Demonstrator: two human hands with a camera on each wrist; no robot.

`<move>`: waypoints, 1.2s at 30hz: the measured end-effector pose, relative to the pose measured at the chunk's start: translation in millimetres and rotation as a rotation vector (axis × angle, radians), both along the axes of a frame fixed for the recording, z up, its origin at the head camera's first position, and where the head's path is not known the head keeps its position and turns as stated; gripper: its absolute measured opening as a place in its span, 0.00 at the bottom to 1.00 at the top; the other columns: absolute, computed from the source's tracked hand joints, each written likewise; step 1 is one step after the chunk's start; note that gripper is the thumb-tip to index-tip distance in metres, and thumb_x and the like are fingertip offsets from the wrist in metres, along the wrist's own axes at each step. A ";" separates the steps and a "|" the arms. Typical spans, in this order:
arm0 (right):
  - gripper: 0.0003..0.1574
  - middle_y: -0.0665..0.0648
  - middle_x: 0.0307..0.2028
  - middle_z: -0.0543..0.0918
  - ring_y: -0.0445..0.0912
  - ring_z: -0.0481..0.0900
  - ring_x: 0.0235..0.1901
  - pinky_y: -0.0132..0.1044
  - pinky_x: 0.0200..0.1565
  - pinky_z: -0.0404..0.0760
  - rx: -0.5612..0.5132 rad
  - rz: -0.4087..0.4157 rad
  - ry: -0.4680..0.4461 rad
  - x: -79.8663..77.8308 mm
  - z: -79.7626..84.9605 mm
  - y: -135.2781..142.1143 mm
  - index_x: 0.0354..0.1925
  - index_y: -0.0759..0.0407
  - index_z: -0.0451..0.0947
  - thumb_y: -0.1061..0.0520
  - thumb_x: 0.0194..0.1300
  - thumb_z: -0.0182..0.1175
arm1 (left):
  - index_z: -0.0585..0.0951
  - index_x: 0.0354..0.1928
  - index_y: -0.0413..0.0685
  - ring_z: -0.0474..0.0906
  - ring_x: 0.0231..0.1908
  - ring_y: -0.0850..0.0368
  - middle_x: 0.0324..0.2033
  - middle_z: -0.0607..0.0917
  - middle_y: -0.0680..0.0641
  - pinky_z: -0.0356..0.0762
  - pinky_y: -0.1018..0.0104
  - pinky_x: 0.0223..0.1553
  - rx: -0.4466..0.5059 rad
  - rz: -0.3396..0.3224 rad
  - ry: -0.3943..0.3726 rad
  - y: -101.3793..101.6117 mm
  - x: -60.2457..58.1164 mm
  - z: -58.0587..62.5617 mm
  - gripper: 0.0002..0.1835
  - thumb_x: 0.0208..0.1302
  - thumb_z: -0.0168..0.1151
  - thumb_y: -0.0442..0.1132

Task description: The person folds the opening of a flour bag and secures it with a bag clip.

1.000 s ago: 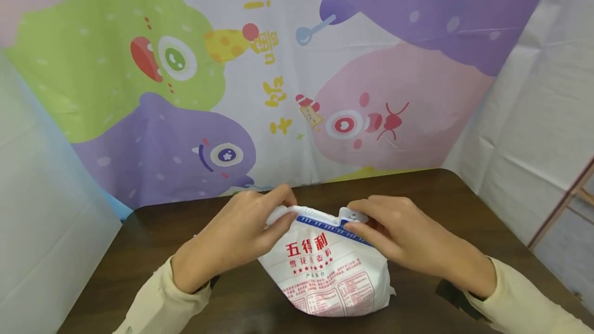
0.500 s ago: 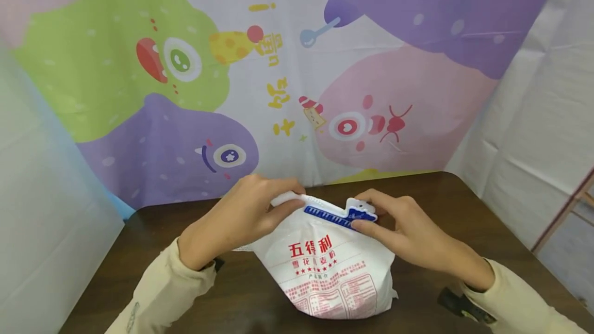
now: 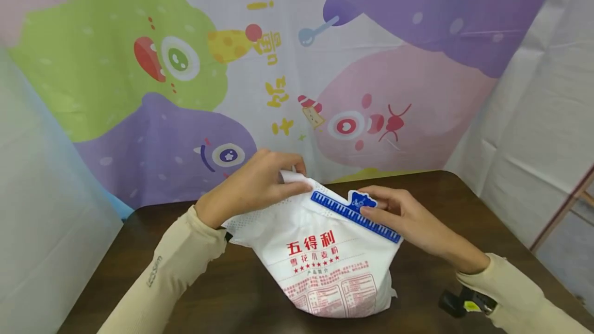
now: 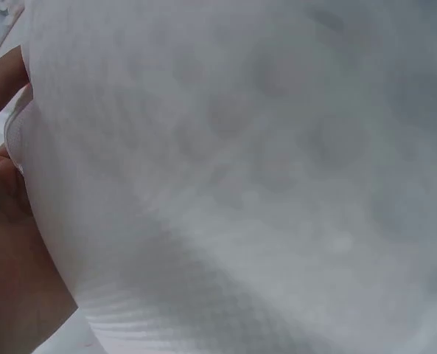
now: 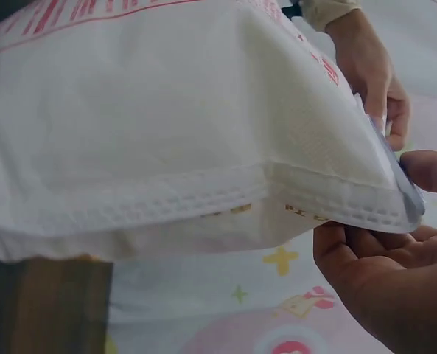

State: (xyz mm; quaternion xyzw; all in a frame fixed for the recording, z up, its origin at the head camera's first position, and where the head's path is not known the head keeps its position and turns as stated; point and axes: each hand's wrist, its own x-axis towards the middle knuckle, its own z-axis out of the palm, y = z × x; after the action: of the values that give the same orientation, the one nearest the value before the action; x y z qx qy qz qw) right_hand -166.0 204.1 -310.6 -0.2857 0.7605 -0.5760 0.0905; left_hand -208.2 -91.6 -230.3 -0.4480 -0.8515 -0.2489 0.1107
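Observation:
A white flour bag [image 3: 308, 272] with red print stands on the table, its top drawn up and slanting down to the right. Across the upper front lies a blue-and-white clip [image 3: 355, 217] with a piano-key pattern and a blue cloud-shaped grip. My right hand [image 3: 402, 219] pinches that grip between thumb and fingers. At the upper left, my left hand [image 3: 257, 188] pinches the bag's top edge near the clip's end, and a mesh-patterned flap spreads out under the wrist. Bag cloth [image 4: 225, 184] fills most of the left wrist view, hiding the fingertips there.
The dark brown table [image 3: 431, 293] extends around the bag. Behind it hangs a backdrop [image 3: 287, 153] with cartoon monsters, and pale sheets [image 3: 515, 117] close off the sides. A black wrist strap [image 3: 478, 300] shows at the right cuff.
My left hand has risen and moved right, pulling the bag's top up. The mesh flap has spread out on the left. The clip has turned more to face the camera, showing its whole length.

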 end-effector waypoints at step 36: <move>0.55 0.57 0.70 0.67 0.46 0.72 0.64 0.39 0.59 0.74 0.088 -0.136 0.181 46.0 -73.0 34.6 0.76 0.46 0.51 0.64 0.60 0.69 | 0.76 0.29 0.47 0.72 0.31 0.56 0.31 0.77 0.51 0.68 0.63 0.33 0.228 0.277 0.562 -41.4 114.8 -116.6 0.20 0.71 0.56 0.55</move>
State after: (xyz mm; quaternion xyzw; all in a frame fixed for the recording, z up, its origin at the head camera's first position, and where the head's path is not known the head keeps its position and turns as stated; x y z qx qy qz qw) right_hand -120.0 238.7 -383.6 -0.2800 0.8078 -0.5187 -0.0053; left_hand -93.3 -132.9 -346.9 -0.3638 -0.8071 -0.1921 0.4235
